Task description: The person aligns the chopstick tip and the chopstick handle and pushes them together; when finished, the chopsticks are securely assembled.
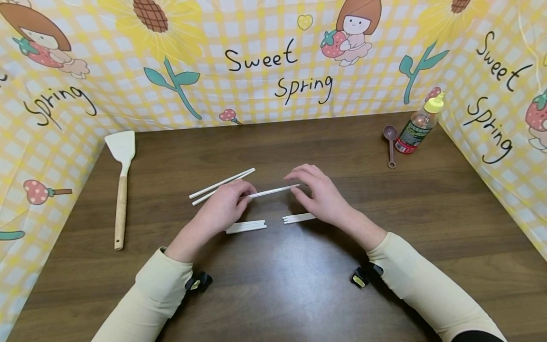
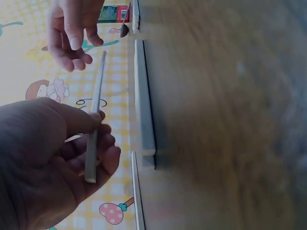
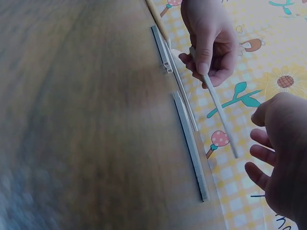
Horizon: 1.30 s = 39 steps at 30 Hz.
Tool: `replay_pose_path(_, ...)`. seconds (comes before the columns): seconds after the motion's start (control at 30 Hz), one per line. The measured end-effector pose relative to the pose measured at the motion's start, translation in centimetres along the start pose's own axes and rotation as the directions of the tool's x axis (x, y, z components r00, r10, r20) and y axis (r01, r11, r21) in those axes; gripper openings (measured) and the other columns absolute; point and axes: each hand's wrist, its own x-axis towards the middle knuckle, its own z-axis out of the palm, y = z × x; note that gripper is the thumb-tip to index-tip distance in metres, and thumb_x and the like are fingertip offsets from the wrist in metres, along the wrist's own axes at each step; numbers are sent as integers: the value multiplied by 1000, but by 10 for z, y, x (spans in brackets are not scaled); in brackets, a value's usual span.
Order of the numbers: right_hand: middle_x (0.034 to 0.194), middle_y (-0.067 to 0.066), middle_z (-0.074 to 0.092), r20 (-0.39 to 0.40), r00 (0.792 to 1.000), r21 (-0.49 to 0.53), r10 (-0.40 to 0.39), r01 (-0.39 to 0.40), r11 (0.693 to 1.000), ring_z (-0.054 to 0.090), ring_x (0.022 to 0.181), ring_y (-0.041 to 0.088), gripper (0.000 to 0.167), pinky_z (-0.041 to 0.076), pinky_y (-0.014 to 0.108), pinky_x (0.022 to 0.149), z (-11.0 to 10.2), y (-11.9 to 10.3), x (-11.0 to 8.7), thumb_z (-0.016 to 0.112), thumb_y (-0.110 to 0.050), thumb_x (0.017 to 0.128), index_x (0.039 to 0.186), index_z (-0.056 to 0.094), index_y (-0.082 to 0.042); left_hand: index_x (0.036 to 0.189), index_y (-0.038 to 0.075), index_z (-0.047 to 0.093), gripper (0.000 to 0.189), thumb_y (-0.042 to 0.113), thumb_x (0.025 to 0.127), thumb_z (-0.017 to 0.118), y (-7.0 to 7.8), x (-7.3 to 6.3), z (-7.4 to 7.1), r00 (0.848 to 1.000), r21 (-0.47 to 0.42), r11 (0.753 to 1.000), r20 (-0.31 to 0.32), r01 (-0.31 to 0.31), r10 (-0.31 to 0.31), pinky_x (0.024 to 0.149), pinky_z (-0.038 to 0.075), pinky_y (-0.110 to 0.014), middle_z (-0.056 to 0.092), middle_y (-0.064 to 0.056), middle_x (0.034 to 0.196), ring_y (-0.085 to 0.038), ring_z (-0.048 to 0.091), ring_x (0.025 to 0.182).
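My left hand [image 1: 224, 202] pinches a slim white chopstick [image 1: 273, 191] between thumb and fingers near its thicker end. It is held above the table, its thin end pointing right. My right hand [image 1: 318, 192] is spread beside that thin end; the right wrist view shows a gap between its fingers [image 3: 263, 154] and the chopstick. Below the left hand lies a bundle of white chopsticks [image 1: 246, 226], partly covered by the hand. Another white bundle [image 1: 299, 218] lies under the right hand, its right part hidden. Behind the left hand, two more chopsticks [image 1: 222, 183] lie slanted side by side.
A white spatula [image 1: 121, 190] with a wooden handle lies at the left. At the back right stand a yellow-capped bottle [image 1: 414, 132] and, beside it, a brown measuring spoon [image 1: 391, 146]. Patterned yellow cloth [image 1: 256, 28] walls in the wooden table [image 1: 273, 289] at the back and sides.
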Motion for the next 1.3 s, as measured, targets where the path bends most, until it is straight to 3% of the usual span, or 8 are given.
replay_pose_path(0.17,119,6,62,-8,1000,4,8,-8,1000,54,116,23,22,45,42,98,-1,-1,0,67,-3,94,116,68,-5,97,1,70,9,-3,92,64,-7,0,-1,998,46,997,-15,55,-54,87,49,-44,68,-10,95,-27,63,90)
replay_pose_path(0.37,119,6,62,10,1000,9,15,-15,1000,55,115,23,20,45,42,95,-1,-1,0,67,-2,95,115,69,-6,99,1,70,10,-2,92,63,-12,-2,-4,985,86,981,0,173,-174,88,49,-46,68,-14,99,-30,64,94)
replay_pose_path(0.6,119,5,61,18,1000,12,15,-15,1000,55,112,22,18,46,37,81,0,-1,-1,67,-2,95,112,70,-5,99,6,71,8,6,93,65,-13,-5,-9,945,174,930,-7,324,-328,80,51,-52,71,-12,100,-33,66,90)
replay_pose_path(0.7,118,5,60,20,1000,11,13,-13,1000,55,112,22,17,46,37,84,0,-1,-1,67,-1,94,111,70,-5,98,10,71,6,10,93,67,-14,-6,-11,927,212,904,-24,372,-375,75,50,-55,72,-10,97,-35,67,86)
replay_pose_path(0.9,118,5,60,19,1000,15,-2,1,1000,55,114,22,17,45,40,96,1,0,-1,68,0,93,109,71,-5,95,8,71,4,10,92,69,-16,-8,-13,906,224,881,-29,417,-421,72,52,-53,67,-11,96,-36,65,89)
replay_pose_path(1.17,118,7,59,20,1000,25,-20,19,1000,55,114,23,16,45,40,97,2,1,-1,67,2,93,107,71,-4,95,6,71,6,4,89,71,-20,-10,-15,914,273,874,-54,402,-403,68,52,-53,64,-13,92,-38,65,88)
replay_pose_path(1.3,119,7,59,24,1000,24,-21,20,1000,55,114,23,15,45,39,96,1,1,0,68,0,93,106,72,-4,95,7,70,7,4,88,72,-22,-11,-16,908,304,858,-71,413,-412,67,52,-55,65,-14,92,-40,65,87)
